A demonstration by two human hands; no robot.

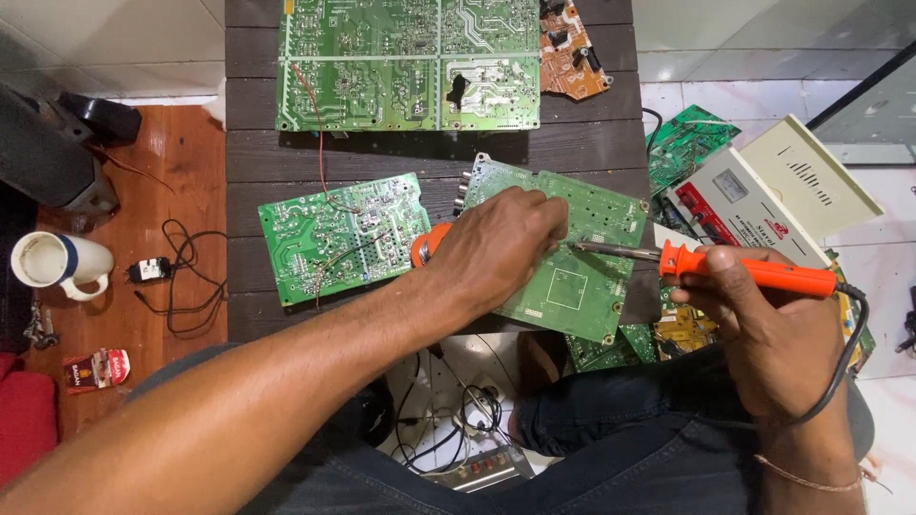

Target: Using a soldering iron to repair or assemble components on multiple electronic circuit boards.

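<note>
A dark wooden counter [286,153] of wide planks stands over a white tiled floor [114,38], with a reddish wooden surface [181,153] along its left side. The biggest thing on it is a large green circuit board [382,86] at the far edge, with a small orange board [572,67] touching its right end. Nearer lie two middle-sized green boards: one [324,238] on the left with thin wires across it, and one [592,277] in the centre.

The left hand [496,248] presses down on the centre board, closed over an orange-bodied tool [425,246] mostly hidden beneath it. The right hand [754,334] is clamped around the orange handle of a soldering iron [744,270], its metal tip lying just beside the left fingers on that board. The hands are apart.

A cream box with a meter [763,191] sits at the right. On the reddish surface stands a white mug [52,262]; what it holds cannot be told.
</note>
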